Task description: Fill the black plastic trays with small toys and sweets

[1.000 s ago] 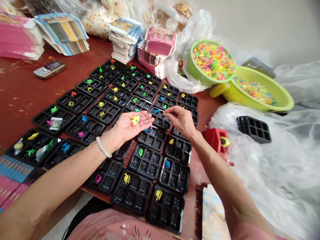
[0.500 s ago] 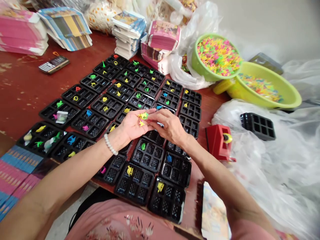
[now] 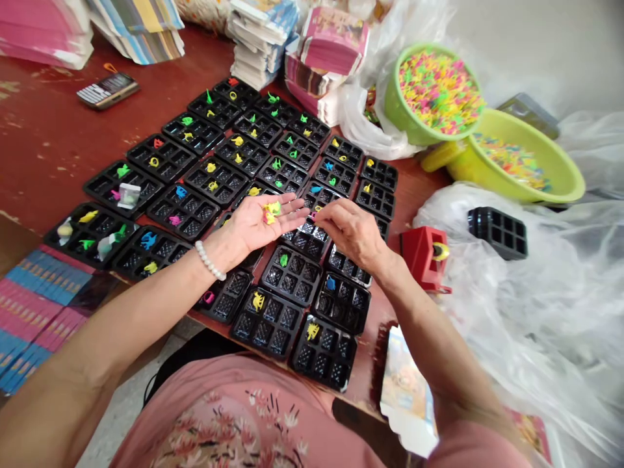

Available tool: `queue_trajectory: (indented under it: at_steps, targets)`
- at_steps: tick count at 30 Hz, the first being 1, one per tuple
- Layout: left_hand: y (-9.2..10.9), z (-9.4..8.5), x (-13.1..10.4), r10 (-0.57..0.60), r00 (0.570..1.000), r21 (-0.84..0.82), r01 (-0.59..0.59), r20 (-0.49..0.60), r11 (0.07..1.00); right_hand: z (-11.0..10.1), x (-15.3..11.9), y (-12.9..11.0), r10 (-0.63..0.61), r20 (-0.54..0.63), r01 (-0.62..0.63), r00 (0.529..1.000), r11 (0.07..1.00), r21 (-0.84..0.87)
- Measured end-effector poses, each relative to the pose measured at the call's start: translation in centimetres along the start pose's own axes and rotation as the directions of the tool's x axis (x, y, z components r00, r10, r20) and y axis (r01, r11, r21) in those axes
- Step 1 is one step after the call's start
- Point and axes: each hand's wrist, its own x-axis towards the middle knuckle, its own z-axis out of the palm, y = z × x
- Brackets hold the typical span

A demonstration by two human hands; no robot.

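Palm up, my left hand [image 3: 248, 224] carries a few small yellow and pink plastic pieces [image 3: 271, 212] on its spread palm, with a beaded bracelet at the wrist. Just right of its fingertips, my right hand [image 3: 353, 231] has thumb and fingertips pinched together over a tray; a bit of pink shows at the pinch. Below both hands lie rows of black six-compartment trays [image 3: 291, 276]. Many hold one or two small coloured figures or rings, such as a yellow dinosaur [image 3: 258, 301] and a green piece [image 3: 283, 260]. The hands hide some trays.
Behind on the right are a green bowl [image 3: 397, 107] and a yellow-green basin [image 3: 568, 179] of small pieces. A red tape dispenser [image 3: 419, 260], plastic bags [image 3: 497, 318] and stacked trays [image 3: 507, 233] lie right. Card stacks [image 3: 263, 45] stand behind; a phone [image 3: 108, 90] lies back left.
My right hand has moved off my left palm to the right, fingertips pinched. My left palm is more exposed, fingers stretched out. The whole view has shifted slightly.
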Motion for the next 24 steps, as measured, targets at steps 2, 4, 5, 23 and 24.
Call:
queue_trajectory:
  at_steps: [2,4,5,23,24]
  targets:
    - [0.7,-0.4,-0.6,0.051,0.995,0.025,-0.049,-0.083,0.999,0.4,-1.1,0.0,0.042,0.072,-0.039,0.997,0.999,-0.038]
    - [1.1,-0.8,-1.1,0.089,0.988,0.062,-0.082,-0.125,0.995,1.5,-2.2,0.0,0.067,0.162,-0.056,0.985,0.996,-0.071]
    - [1.1,-1.0,-1.3,0.102,0.986,0.08,-0.092,-0.132,0.993,2.0,-2.6,0.0,0.081,0.192,-0.065,0.978,0.994,-0.087]
    - [-0.2,-2.2,-1.6,0.024,0.998,0.149,-0.033,0.058,0.988,3.3,-3.1,-0.4,0.17,0.137,-0.175,0.976,0.984,0.027]
    - [-0.2,-2.2,-1.7,0.024,0.998,0.162,-0.032,0.052,0.986,3.2,-3.1,-0.6,0.175,0.086,-0.18,0.981,0.983,0.048]
